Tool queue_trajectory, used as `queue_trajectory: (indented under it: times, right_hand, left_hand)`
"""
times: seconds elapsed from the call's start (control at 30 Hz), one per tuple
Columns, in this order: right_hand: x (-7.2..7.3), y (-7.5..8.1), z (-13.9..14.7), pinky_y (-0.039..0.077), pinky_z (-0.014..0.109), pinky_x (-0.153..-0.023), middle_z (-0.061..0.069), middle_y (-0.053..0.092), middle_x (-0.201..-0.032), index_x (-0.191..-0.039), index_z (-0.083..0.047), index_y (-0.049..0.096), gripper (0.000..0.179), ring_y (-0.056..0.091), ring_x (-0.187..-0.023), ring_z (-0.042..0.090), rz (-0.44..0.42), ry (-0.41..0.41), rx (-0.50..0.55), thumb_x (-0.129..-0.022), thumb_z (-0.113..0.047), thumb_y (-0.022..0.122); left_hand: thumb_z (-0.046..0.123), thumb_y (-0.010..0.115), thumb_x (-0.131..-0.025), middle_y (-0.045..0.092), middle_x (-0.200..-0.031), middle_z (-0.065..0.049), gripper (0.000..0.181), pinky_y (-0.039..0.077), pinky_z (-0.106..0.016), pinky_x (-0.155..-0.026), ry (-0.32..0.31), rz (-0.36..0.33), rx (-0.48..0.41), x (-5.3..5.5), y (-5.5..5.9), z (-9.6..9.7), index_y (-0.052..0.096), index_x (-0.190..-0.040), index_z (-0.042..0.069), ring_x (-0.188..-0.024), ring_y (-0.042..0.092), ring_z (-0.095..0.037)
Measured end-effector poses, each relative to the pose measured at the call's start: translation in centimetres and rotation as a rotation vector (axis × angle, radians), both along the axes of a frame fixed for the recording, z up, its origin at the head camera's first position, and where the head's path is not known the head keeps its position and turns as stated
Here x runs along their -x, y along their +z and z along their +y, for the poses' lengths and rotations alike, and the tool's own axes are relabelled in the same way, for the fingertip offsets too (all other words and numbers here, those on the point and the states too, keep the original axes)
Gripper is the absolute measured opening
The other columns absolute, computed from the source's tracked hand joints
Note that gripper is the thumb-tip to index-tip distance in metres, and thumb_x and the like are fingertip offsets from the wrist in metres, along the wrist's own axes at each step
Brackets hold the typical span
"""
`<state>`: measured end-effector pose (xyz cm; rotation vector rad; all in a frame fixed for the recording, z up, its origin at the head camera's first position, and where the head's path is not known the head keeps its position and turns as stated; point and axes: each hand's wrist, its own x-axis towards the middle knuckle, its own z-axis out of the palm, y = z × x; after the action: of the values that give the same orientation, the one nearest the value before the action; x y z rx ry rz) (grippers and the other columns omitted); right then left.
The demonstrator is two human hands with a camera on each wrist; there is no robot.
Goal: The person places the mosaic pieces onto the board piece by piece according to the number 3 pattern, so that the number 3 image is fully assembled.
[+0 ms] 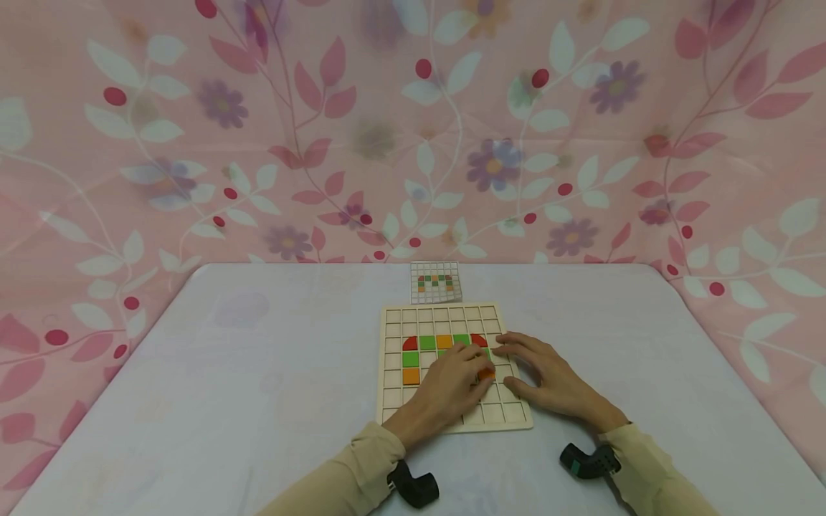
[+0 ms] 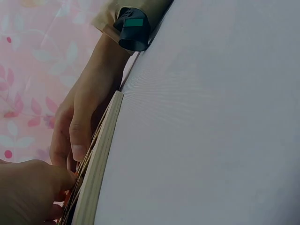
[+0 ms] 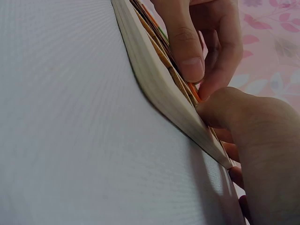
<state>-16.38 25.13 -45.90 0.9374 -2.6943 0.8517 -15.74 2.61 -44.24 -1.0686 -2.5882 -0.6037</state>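
Note:
A pale wooden grid board [image 1: 510, 413] lies on the table, with red rounded-corner tiles [image 1: 410, 344], green tiles [image 1: 428, 342] and orange tiles [image 1: 444, 342] in its cells. My left hand [image 1: 452, 380] reaches across the board and pinches an orange tile [image 1: 487, 374] between thumb and fingers at the right end of the pattern. That hand covers several middle cells. Beside it, my right hand [image 1: 555, 380] rests at the board's right edge, its fingers loosely bent and holding nothing. In the right wrist view the left thumb [image 3: 192, 68] is down close to the grid.
Behind the board lies a small printed card [image 1: 435, 295] with a coloured grid pattern. A white cloth covers the table [image 1: 193, 401], and a pink floral curtain [image 1: 361, 143] hangs behind it. Black devices [image 1: 416, 487] are strapped at both wrists.

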Motion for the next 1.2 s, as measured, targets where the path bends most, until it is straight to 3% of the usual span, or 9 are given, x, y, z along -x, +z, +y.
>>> queue_trajectory:
  times: [0.53,0.77,0.83,0.93,1.07,1.2]
  right_hand:
    - [0.2,-0.4,0.6,0.032,0.060,-0.098,0.003,0.046,-0.141,-0.125,-0.022,0.058,0.044,0.038,-0.132,0.029,0.011,0.003,0.015,-0.083,-0.027,0.070]
    - [0.1,-0.4,0.9,0.033,0.059,-0.098,0.002,0.045,-0.142,-0.126,-0.022,0.057,0.044,0.038,-0.133,0.027,0.004,0.001,-0.005,-0.084,-0.029,0.070]
    - [0.2,-0.4,0.8,0.033,0.058,-0.098,0.002,0.045,-0.142,-0.126,-0.022,0.057,0.044,0.038,-0.133,0.027,0.000,0.005,0.000,-0.084,-0.029,0.070]
    - [0.5,-0.4,0.6,0.033,0.058,-0.099,0.002,0.044,-0.143,-0.126,-0.023,0.057,0.043,0.038,-0.133,0.028,-0.018,0.008,0.005,-0.085,-0.030,0.068]
    - [0.4,-0.2,1.0,0.028,0.061,-0.103,0.002,0.042,-0.144,-0.128,-0.023,0.055,0.039,0.031,-0.138,0.029,-0.083,-0.024,0.025,-0.090,-0.028,0.063]
    - [0.4,0.0,2.0,0.023,0.061,-0.106,0.003,0.041,-0.145,-0.130,-0.021,0.053,0.038,0.025,-0.141,0.030,-0.121,-0.095,0.035,-0.093,-0.027,0.058]
  left_hand:
    - [0.027,0.064,-0.089,0.059,-0.099,0.009,0.012,0.044,-0.014,-0.069,-0.027,0.014,-0.032,0.3,-0.6,0.4,0.068,-0.099,0.020,-0.087,0.048,-0.007]
    - [0.032,0.057,-0.093,0.059,-0.106,0.009,0.020,0.048,-0.018,-0.078,-0.022,0.021,-0.048,0.4,-0.5,0.3,0.064,-0.107,0.020,-0.094,0.054,-0.007]
    - [0.032,0.056,-0.094,0.060,-0.108,0.007,0.022,0.048,-0.020,-0.081,-0.024,0.014,-0.089,0.8,-0.1,-0.5,0.063,-0.110,0.018,-0.096,0.055,-0.008]
    - [0.030,0.057,-0.094,0.060,-0.110,0.005,0.024,0.049,-0.026,-0.085,0.028,0.005,-0.161,1.7,0.7,-2.7,0.064,-0.111,0.016,-0.101,0.056,-0.011]
    - [0.026,0.059,-0.092,0.060,-0.114,0.005,0.022,0.048,-0.034,-0.090,0.172,-0.016,-0.240,2.9,1.3,-7.2,0.064,-0.112,0.016,-0.107,0.056,-0.015]
    - [0.021,0.063,-0.089,0.064,-0.110,0.001,0.022,0.048,-0.039,-0.085,0.317,0.051,-0.244,4.0,1.0,-11.9,0.065,-0.110,0.015,-0.101,0.059,-0.021]
